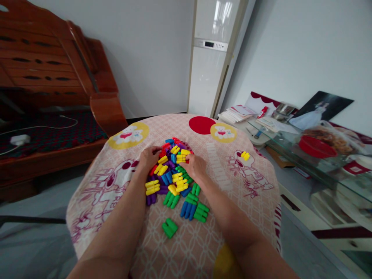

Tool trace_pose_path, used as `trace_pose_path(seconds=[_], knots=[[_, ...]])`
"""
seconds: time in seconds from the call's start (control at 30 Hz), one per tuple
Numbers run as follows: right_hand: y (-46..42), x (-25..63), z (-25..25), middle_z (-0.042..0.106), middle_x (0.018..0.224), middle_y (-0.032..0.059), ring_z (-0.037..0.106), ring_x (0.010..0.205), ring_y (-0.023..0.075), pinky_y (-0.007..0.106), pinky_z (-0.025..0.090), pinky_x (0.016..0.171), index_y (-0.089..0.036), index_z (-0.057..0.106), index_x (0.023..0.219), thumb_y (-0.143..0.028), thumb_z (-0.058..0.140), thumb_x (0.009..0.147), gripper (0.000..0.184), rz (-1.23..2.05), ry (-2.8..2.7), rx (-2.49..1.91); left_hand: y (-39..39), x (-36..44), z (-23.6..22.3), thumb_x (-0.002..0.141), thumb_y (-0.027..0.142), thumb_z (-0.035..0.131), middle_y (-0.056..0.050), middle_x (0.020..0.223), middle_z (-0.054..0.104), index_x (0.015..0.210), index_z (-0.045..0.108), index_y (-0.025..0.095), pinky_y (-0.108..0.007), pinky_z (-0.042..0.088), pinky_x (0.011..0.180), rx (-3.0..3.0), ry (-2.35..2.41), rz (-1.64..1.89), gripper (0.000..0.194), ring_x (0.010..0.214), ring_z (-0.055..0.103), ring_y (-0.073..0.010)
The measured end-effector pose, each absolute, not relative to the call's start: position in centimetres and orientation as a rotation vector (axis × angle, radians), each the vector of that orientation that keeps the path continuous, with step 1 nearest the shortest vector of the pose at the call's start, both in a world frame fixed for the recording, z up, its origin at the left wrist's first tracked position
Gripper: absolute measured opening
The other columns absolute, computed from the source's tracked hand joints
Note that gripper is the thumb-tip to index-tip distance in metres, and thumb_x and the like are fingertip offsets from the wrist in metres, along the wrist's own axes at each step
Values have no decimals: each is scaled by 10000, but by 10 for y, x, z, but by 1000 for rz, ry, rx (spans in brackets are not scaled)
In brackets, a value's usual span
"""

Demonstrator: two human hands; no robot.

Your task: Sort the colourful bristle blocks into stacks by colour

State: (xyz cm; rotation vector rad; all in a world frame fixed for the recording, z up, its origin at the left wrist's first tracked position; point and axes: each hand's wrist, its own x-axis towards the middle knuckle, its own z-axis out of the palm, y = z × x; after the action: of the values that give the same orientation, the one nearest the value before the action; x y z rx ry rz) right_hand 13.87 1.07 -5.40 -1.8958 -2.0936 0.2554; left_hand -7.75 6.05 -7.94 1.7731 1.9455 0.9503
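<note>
A heap of finger-shaped plastic toy blocks (167, 177) in yellow, green, blue, purple and red lies on the cloth-covered round table. At the heap's left edge my left hand (148, 159) curls its fingers against a red toy block (162, 154); its fingertips are partly hidden. My right hand (196, 166) is at the right side, with thumb and forefinger closed about the end of a yellow toy block (182, 158). Nearer to me lie a lone green block (169, 228) and a blue block (188, 210) touching green ones.
A small yellow block (245, 155) sits apart on the tablecloth (215, 186), at the right. Beyond the table's right edge stands a glass-topped cabinet (290, 147) bearing a red bowl (316, 146) and papers. A wooden bench (52, 143) is at the left, a white air conditioner (207, 77) behind.
</note>
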Motion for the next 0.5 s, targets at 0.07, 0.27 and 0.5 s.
trace_pose_path(seconds=[0.07,0.27,0.5], knots=[[13,139,-55,750,1022,53,694,941,212,288,481,768,-251,700,1072,-565,572,889,385,282,-2076,-1866,61,-77,-79,814,312,532,-86,997,771,1079,763,166,-301,515,819,1781,1947,941,381,883,688,-222],[13,139,-54,751,1018,48,688,938,197,269,462,749,-265,698,1094,-576,582,880,395,342,-2113,-1817,59,-75,-76,812,315,528,-83,1007,773,1067,764,170,-305,519,838,1786,1960,926,377,878,686,-219],[9,140,-47,753,950,20,679,880,167,245,459,754,-240,710,1003,-444,640,865,257,446,-2072,-1705,56,-72,-72,800,306,527,-73,996,775,1060,760,170,-293,524,816,1767,1944,931,374,886,695,-218]])
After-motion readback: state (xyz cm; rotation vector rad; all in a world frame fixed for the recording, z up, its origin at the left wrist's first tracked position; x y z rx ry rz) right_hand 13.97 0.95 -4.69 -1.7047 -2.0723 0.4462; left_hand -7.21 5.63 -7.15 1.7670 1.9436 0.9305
